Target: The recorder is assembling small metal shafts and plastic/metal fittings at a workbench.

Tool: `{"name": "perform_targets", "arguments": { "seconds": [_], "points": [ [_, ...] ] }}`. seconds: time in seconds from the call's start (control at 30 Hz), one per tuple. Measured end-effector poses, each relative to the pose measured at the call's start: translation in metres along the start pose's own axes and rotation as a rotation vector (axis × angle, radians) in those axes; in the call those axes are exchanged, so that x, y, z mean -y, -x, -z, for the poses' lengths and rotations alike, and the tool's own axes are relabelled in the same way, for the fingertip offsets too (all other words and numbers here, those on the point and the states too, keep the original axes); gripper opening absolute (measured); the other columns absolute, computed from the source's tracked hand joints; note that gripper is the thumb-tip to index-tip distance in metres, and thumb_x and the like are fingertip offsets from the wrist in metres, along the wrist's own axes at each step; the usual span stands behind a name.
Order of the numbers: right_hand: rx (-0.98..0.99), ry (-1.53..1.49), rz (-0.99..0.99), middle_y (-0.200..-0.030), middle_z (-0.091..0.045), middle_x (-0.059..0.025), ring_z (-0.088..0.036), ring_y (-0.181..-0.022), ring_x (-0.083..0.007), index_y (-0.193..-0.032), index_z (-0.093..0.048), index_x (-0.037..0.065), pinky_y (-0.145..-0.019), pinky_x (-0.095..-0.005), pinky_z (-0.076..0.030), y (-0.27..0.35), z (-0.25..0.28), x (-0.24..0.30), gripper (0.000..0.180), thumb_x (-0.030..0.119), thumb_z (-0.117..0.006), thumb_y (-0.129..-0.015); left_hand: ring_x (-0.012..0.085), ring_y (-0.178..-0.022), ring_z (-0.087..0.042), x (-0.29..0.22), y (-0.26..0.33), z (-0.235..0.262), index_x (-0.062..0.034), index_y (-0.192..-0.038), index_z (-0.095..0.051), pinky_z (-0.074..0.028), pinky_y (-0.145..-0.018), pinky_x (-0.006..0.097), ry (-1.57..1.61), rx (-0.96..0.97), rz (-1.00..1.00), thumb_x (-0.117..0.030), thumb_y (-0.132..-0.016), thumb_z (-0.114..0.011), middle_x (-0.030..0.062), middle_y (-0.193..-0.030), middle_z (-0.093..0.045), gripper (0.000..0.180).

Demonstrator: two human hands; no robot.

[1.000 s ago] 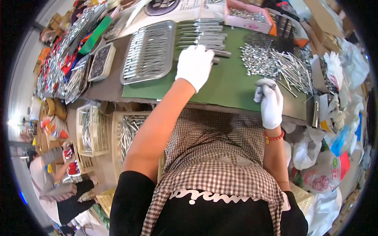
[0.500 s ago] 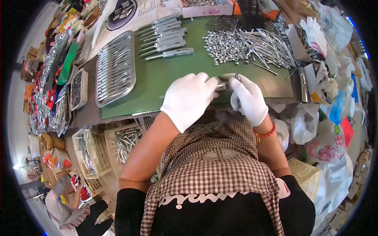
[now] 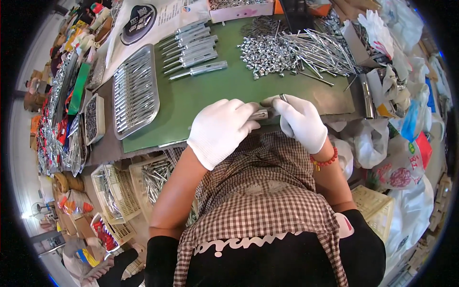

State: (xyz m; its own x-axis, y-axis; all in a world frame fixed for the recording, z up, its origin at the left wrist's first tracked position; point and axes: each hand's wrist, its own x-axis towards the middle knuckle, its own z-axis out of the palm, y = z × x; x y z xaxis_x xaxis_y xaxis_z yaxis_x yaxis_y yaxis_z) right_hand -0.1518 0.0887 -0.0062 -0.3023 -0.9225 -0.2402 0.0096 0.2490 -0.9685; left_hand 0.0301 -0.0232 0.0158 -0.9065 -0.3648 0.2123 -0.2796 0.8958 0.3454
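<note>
White gloves cover both my hands at the near edge of the green work mat (image 3: 191, 95). My left hand (image 3: 221, 131) is closed round a silver metal tool with a tubular handle (image 3: 259, 115), whose end points right. Its thin shaft seems to poke out on the left of the glove. Close beside that end, my right hand (image 3: 303, 122) pinches a small metal piece (image 3: 283, 97), mostly hidden by the fingers. Beyond my left hand lie several similar silver tools with slim pointed shafts (image 3: 198, 70), in a slanted row.
A metal tray (image 3: 156, 91) of slim metal parts lies at the left. Small shiny fittings (image 3: 260, 55) and long thin rods (image 3: 320, 52) are heaped at the far right. A thick metal tube (image 3: 367, 98) rests by the mat's right edge. Plastic baskets (image 3: 126, 191) stand below the table.
My left hand has shifted slightly left and nearer, and more of the tool's handle end shows. The right hand still pinches the small piece. The whole view has shifted a little.
</note>
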Motion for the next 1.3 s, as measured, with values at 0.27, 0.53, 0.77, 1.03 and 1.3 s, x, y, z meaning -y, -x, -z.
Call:
{"name": "perform_targets", "arguments": {
  "seconds": [0.27,0.53,0.77,1.03,1.3],
  "points": [
    [-0.054,0.023,-0.059,-0.057,-0.046,0.0032,-0.042,-0.045,-0.0054,-0.090,-0.062,0.002,-0.042,-0.0241,-0.032,0.002,0.005,0.004,0.025,0.023,-0.053,-0.099,0.0264,-0.084,-0.063,-0.024,-0.012,0.006,-0.0116,-0.113,-0.063,-0.051,-0.072,0.037,-0.170,0.062,0.004,-0.025,-0.082,-0.069,0.0059,-0.090,-0.064,0.034],
    [0.056,0.264,0.075,-0.066,-0.060,-0.0034,-0.055,-0.058,-0.0095,-0.096,-0.064,0.000,-0.056,-0.0268,-0.045,0.004,0.003,0.003,0.023,0.021,-0.057,-0.098,0.0269,-0.082,-0.063,-0.005,-0.003,0.003,-0.0107,-0.110,-0.065,-0.051,-0.073,0.037,-0.075,-0.031,-0.014,-0.025,-0.081,-0.069,0.0069,-0.086,-0.064,0.032],
    [-0.097,0.399,0.233,-0.083,-0.066,-0.0125,-0.066,-0.077,-0.0202,-0.101,-0.064,0.001,-0.072,-0.0317,-0.051,0.004,0.010,-0.003,0.020,0.018,-0.065,-0.090,0.0271,-0.074,-0.063,-0.002,0.000,0.001,-0.0140,-0.110,-0.068,-0.051,-0.069,0.036,0.054,-0.072,0.055,-0.014,-0.081,-0.068,0.0080,-0.078,-0.061,0.028],
    [-0.116,0.370,0.345,-0.088,-0.067,-0.0124,-0.066,-0.079,-0.0200,-0.103,-0.064,0.002,-0.075,-0.0308,-0.051,0.000,0.009,-0.013,0.018,0.013,-0.066,-0.089,0.0284,-0.069,-0.062,-0.003,-0.001,-0.007,-0.0177,-0.107,-0.068,-0.051,-0.063,0.038,0.071,-0.101,0.115,-0.015,-0.084,-0.063,0.0086,-0.077,-0.061,0.024],
    [-0.305,0.887,0.409,-0.087,-0.068,-0.0111,-0.063,-0.079,-0.0252,-0.100,-0.068,0.007,-0.073,-0.0360,-0.050,-0.051,0.037,0.021,0.018,0.020,-0.060,-0.092,0.0304,-0.069,-0.063,-0.008,0.000,-0.021,-0.0201,-0.108,-0.066,-0.052,-0.060,0.041,-0.102,0.028,0.195,-0.019,-0.088,-0.059,0.0098,-0.083,-0.058,0.021]
  ]
}}
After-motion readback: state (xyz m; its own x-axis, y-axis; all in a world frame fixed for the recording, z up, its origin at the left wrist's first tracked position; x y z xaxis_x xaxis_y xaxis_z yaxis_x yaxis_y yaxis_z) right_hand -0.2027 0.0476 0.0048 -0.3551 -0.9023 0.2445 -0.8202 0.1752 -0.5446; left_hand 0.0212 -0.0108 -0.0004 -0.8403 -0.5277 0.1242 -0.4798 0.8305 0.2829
